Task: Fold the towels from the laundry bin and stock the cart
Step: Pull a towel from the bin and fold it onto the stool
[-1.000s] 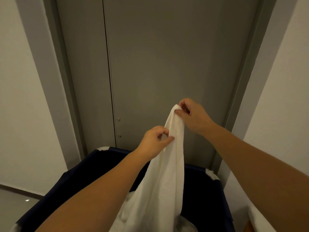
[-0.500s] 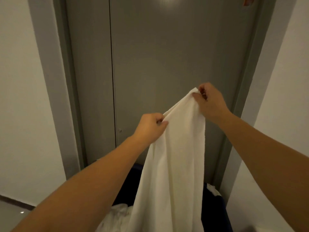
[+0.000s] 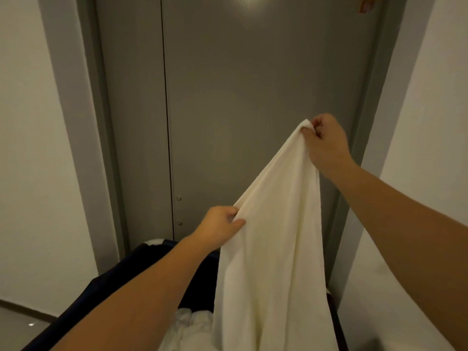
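Right hand (image 3: pixel 326 145) pinches white towel (image 3: pixel 276 249) corner, raised toward 1 o'clock. Left hand (image 3: pixel 220 228) grips same edge lower, at 11 o'clock — hands well apart. Towel hangs into dark laundry bin (image 3: pixel 141 269) below; more white linen (image 3: pixel 187 328) inside. Grey door (image 3: pixel 253 97) behind.

A closed grey door (image 3: pixel 253 110) is seen straight ahead, set in a grey frame (image 3: pixel 101 138). Pale walls (image 3: pixel 27 148) are seen on both sides, and a bright light reflection (image 3: pixel 249 2) is caught near the door's top edge.
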